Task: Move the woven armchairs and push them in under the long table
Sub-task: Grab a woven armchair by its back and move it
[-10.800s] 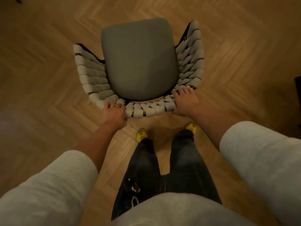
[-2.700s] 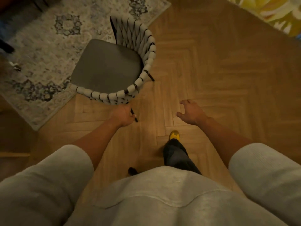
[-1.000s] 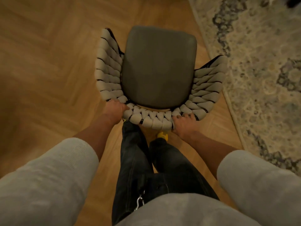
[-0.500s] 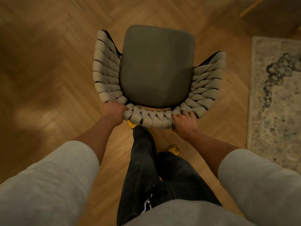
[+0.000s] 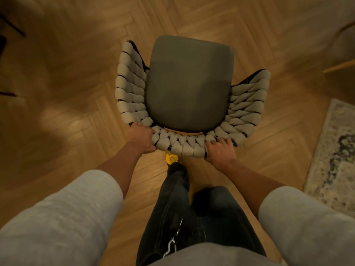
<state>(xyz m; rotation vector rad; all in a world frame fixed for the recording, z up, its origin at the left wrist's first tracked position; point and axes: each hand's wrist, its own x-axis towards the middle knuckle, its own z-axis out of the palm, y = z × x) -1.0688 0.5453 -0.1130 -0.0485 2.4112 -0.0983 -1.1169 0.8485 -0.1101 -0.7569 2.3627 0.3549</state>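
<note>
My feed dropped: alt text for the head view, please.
The left hand and right hand grip the back rim of a beige woven-rope armchair with grey seat cushion, on herringbone wood floor, pale patterned rug at right.

I look down on the woven armchair (image 5: 189, 83) from behind its back. My left grip (image 5: 141, 138) curls over the back rim near its left end, and my right grip (image 5: 220, 150) clasps the rim near its right end. The herringbone floor (image 5: 76, 121) lies beneath, and a patterned rug (image 5: 334, 150) lies off to my right.

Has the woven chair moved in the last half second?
Yes. The woven armchair has gone forward, farther past the far edge of the rug.
</note>
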